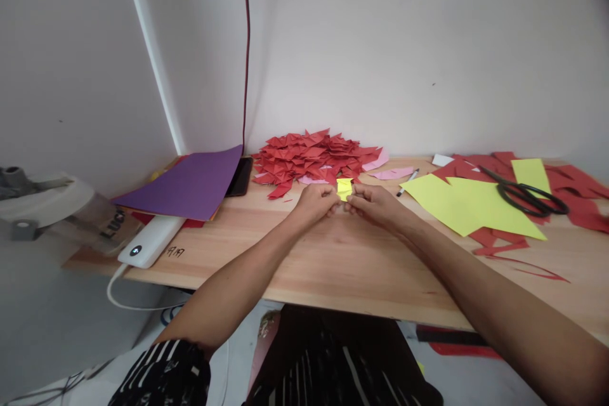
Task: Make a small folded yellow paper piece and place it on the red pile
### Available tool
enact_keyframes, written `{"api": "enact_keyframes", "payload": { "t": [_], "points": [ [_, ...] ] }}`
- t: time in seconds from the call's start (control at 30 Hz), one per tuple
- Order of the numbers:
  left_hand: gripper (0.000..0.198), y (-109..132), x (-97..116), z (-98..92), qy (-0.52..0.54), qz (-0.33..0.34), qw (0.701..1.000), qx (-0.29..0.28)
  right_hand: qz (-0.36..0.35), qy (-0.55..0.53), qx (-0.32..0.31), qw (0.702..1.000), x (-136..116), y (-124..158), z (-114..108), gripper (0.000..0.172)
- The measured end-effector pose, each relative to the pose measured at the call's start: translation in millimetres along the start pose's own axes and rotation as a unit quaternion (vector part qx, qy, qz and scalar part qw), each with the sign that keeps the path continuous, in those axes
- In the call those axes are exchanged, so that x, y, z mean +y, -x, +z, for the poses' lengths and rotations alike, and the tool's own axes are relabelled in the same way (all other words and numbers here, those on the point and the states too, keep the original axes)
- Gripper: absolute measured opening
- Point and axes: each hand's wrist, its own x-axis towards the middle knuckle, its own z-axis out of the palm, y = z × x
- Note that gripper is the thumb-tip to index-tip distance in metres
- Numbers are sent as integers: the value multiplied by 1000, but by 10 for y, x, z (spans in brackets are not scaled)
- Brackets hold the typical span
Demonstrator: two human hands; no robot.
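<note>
Between my hands is a small piece of yellow paper (344,189), gripped at its two sides just above the table. My left hand (318,200) pinches its left edge with closed fingers. On the opposite edge, my right hand (373,203) also pinches, thumb towards me. Folds in the paper are too small to make out. Right behind it lies a heap of folded red paper pieces (309,155), with pink paper scraps (391,173) around and under it.
On the right, black-handled scissors (528,198) rest on a cut yellow sheet (469,203) and red scraps (587,212). A pen (408,183) lies nearby. At left are a purple sheet (190,184), a dark phone (242,177), a white power bank (151,242) with cable, and a plastic container (85,216).
</note>
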Motion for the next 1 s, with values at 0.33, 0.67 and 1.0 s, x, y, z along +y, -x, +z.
{"api": "enact_keyframes", "payload": {
  "t": [0.33, 0.67, 1.0],
  "points": [
    [15, -27, -37, -17, -7, 20, 1000, -2, 11, 9, -17, 1000, -26, 9, -4, 20],
    [16, 40, 31, -19, -65, 32, 997, -27, 22, -4, 11, 1000, 1, -6, 1, 25],
    [16, 6, 18, -43, -97, 46, 994, 21, 22, -15, 13, 1000, -27, -4, 8, 28]
  ]
}}
